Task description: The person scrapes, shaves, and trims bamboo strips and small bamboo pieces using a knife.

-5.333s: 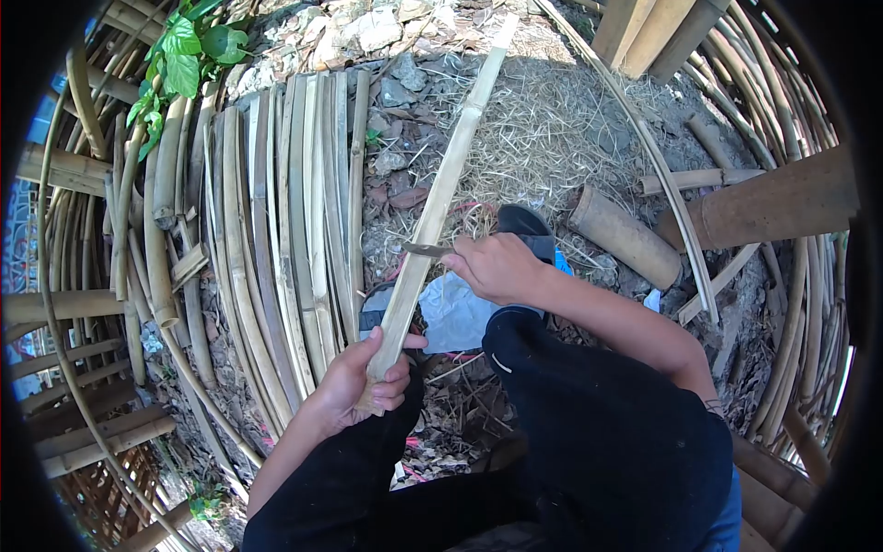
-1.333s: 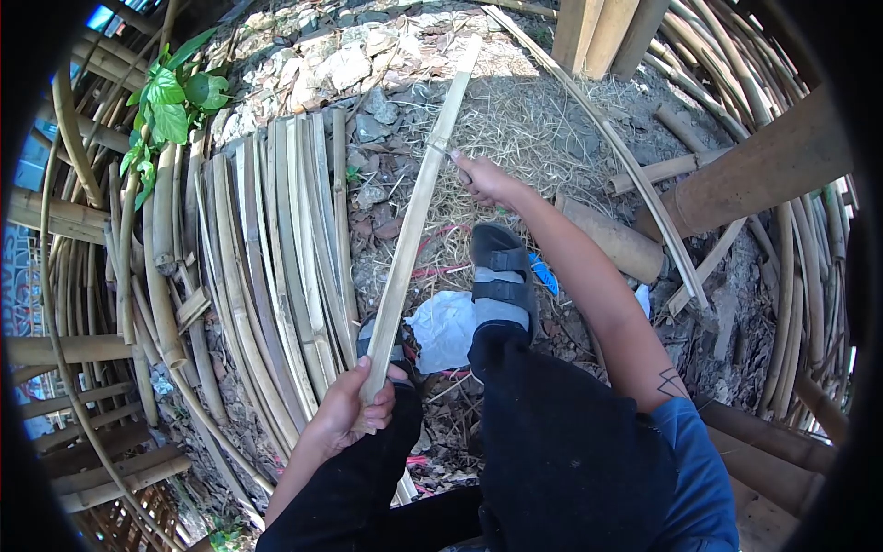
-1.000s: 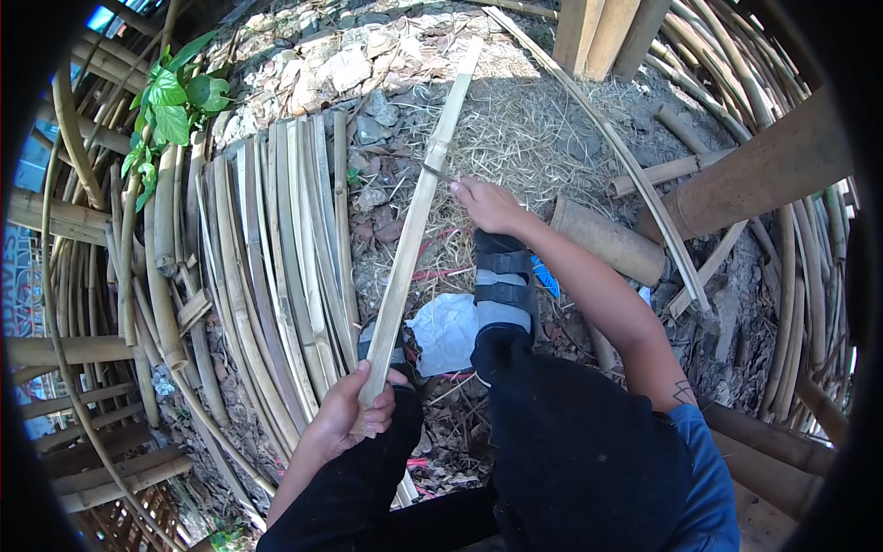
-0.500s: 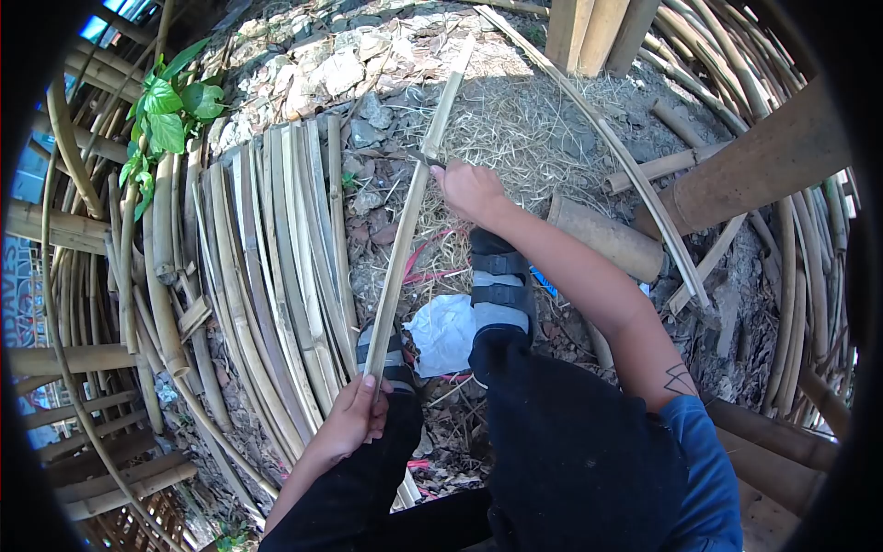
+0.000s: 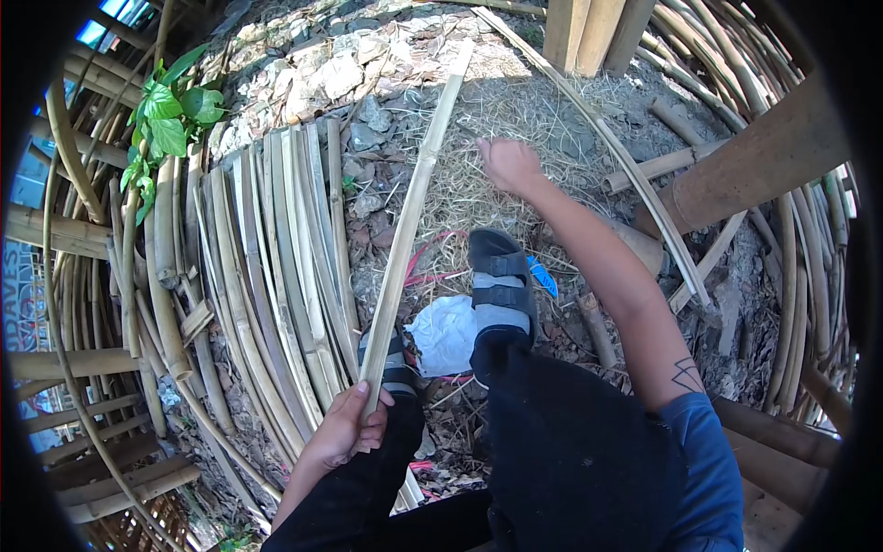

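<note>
A long split bamboo strip (image 5: 409, 225) slants up and away from my lap over the ground. My left hand (image 5: 351, 428) is closed round its near end, thumb on top, just above my left shoe. Off to the right of the strip, apart from it, my right hand (image 5: 513, 168) is closed above the dry shavings (image 5: 501, 120). A knife with a short dark blade showed in that hand a moment ago; now the blade is hardly visible against the shavings. My right sandal (image 5: 501, 281) is below that hand.
Several split bamboo strips (image 5: 271, 276) lie side by side on the left. Another long strip (image 5: 612, 143) and a thick bamboo post (image 5: 754, 166) are at the right. A white crumpled sheet (image 5: 443, 336) and a blue object (image 5: 543, 276) lie near my feet.
My right hand has moved off the strip, to the right and slightly away from me, taking the knife from the strip's edge. My left hand keeps its hold, shifted only slightly.
</note>
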A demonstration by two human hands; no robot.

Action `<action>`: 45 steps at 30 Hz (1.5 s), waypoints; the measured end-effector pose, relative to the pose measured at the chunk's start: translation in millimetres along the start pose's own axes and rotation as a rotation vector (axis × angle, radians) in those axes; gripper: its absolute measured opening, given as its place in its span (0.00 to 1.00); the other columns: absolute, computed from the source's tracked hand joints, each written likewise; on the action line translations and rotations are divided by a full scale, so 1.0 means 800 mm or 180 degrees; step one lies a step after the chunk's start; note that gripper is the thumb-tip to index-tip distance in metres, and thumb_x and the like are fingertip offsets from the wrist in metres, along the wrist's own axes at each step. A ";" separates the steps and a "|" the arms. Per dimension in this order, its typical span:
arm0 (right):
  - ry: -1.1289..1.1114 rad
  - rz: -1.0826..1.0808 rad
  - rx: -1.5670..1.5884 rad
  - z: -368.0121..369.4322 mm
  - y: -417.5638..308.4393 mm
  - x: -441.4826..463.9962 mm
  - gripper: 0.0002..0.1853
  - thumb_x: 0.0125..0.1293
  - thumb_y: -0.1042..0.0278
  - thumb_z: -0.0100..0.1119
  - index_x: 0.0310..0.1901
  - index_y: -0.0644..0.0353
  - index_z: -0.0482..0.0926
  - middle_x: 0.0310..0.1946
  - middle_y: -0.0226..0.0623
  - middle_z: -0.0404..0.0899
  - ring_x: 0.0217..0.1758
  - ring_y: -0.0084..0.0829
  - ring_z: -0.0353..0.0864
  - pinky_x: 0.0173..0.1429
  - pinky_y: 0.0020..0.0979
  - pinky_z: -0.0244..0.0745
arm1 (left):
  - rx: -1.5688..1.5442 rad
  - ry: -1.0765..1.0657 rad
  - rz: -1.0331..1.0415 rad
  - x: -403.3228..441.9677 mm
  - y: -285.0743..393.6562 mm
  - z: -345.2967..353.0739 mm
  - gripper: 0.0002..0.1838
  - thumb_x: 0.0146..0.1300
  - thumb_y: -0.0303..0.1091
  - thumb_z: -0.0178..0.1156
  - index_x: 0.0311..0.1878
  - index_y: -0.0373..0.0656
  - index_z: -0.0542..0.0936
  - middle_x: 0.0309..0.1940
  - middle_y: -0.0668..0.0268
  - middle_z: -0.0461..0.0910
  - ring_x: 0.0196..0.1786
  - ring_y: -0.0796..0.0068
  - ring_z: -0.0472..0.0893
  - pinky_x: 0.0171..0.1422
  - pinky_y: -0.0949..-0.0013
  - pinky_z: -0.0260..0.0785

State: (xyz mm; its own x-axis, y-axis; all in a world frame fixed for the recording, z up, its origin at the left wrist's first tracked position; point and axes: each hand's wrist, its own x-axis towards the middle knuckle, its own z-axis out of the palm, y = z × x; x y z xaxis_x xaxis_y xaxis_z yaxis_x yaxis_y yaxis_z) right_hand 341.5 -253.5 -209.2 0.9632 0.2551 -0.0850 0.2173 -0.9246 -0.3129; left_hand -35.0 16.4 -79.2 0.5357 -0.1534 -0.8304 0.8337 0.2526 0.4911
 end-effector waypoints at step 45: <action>-0.0620 -0.0951 0.0201 0.002 -0.099 0.025 0.14 0.62 0.71 0.61 0.48 0.65 0.84 0.47 0.56 0.84 0.54 0.55 0.84 0.58 0.48 0.79 | 0.0163 0.0118 0.0005 0.005 0.000 0.002 0.26 0.81 0.54 0.41 0.46 0.38 0.75 0.22 0.72 0.62 0.21 0.81 0.61 0.25 0.74 0.59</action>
State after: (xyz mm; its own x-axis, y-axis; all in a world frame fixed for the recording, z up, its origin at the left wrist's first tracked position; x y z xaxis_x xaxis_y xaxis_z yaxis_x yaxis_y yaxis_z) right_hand 343.1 -174.6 -187.7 0.8091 0.5661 -0.1577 0.4686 -0.7834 -0.4084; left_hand -33.0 14.0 -82.1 0.5323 -0.1173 -0.8384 0.8392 0.2034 0.5044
